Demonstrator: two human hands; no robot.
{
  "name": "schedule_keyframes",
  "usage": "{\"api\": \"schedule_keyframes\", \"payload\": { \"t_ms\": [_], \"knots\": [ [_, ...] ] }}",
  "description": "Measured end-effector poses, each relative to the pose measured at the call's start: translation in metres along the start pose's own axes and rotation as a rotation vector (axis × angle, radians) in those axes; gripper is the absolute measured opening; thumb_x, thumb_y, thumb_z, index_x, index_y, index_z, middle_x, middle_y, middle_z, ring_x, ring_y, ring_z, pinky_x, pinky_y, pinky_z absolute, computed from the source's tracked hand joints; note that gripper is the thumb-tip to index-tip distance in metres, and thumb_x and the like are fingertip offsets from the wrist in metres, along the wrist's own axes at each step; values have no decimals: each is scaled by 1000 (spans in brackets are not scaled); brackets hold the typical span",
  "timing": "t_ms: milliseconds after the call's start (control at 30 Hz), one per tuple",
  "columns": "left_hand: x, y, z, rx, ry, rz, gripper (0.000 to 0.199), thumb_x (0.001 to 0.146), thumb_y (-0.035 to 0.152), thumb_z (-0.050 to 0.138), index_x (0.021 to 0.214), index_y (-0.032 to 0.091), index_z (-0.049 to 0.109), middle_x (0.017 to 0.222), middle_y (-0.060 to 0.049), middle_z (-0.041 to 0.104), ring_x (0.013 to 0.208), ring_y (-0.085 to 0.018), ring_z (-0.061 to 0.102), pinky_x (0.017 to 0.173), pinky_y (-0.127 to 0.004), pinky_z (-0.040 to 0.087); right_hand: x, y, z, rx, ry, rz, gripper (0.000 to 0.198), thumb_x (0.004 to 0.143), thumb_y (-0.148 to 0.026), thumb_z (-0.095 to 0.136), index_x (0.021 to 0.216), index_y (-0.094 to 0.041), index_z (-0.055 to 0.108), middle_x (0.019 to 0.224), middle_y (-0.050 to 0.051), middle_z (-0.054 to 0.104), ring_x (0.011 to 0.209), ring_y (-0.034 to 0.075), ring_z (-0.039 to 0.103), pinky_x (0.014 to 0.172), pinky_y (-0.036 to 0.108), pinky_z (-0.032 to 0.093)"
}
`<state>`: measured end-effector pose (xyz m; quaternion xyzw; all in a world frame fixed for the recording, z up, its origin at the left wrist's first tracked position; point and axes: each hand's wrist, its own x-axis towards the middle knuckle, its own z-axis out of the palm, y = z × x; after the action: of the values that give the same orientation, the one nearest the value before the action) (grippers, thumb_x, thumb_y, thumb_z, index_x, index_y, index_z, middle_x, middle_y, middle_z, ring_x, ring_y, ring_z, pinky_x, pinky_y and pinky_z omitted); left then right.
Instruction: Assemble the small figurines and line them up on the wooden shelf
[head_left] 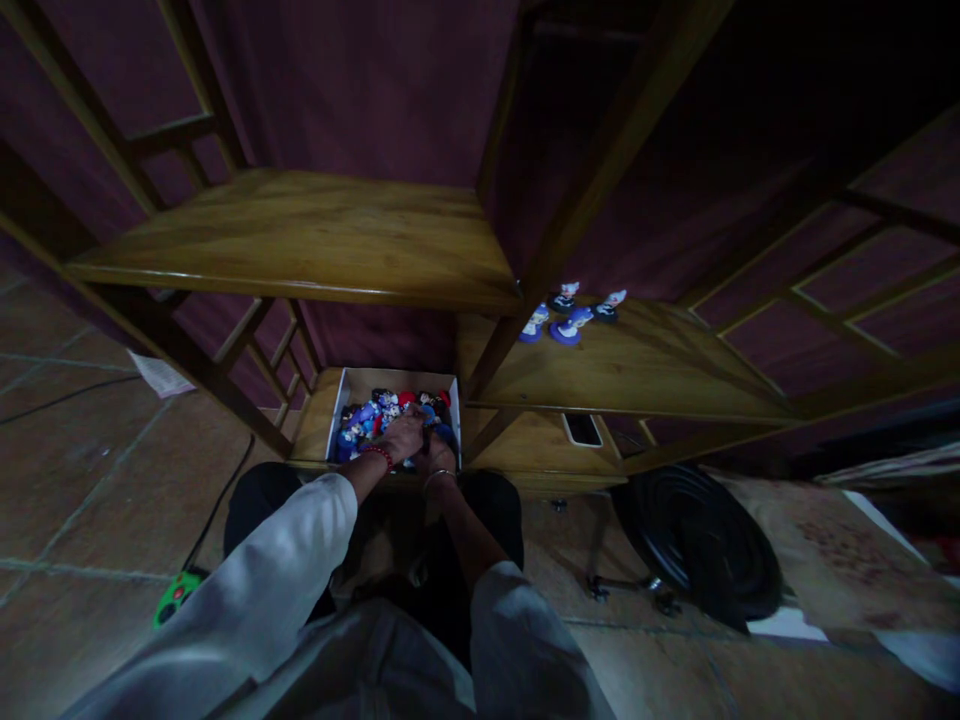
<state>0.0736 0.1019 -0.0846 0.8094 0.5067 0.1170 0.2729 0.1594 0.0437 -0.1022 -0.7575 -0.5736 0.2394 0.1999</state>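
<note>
A shallow white cardboard box (454,400) sits on the low wooden shelf, filled with several small painted figurines (365,414), mostly blue, purple and red. My left hand (405,434), with red beads at the wrist, reaches over the figurines, its fingers curled. Close against it is my right hand (436,456), with a bracelet, its fingers bent inward at the box's front right. Something small and dark lies between the two hands; dim light and the fingers hide what it is. Standing on the right-hand shelf is a small group of figurines (571,326) with blue-purple or black bases.
A wooden shelf board (315,235) juts out above the box. An upright post (555,240) divides it from the right-hand shelf (637,370). Below lie a white-edged dark tray (583,430) and a round black stool seat (697,545). A green device (177,597) with a cable is on the floor.
</note>
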Motion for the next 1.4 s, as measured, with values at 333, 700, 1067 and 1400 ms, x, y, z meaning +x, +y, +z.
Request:
{"api": "schedule_keyframes", "payload": {
  "t_ms": [333,700,1067,1400],
  "knots": [
    [-30,-5,1,-31,43,15,39,80,7,37,112,17,57,126,-5,51,117,-14,46,102,-23,34,-3,-2,-2,10,29,-10,31,80,-22,48,109,-19,58,99,10,66,90,21,62,76,28,45],
    [-50,-11,-2,-63,47,36,56,73,3,39,127,17,46,138,-4,42,130,-13,32,110,-28,24,-3,1,1,62,53,-44,37,77,-17,48,112,-21,58,107,6,65,98,19,60,86,28,44],
    [-70,-28,-6,35,200,-38,40,68,2,45,102,15,63,134,-7,46,131,-19,31,110,-34,27,-3,-3,-2,42,38,34,36,79,-22,49,115,-20,55,102,6,67,94,17,62,85,27,45],
    [-79,-42,-6,84,195,31,37,68,4,46,97,13,65,134,-9,46,130,-20,32,109,-33,27,-2,-5,-3,51,17,58,37,79,-23,48,115,-24,55,94,2,68,87,16,63,80,27,47]
  ]
}}
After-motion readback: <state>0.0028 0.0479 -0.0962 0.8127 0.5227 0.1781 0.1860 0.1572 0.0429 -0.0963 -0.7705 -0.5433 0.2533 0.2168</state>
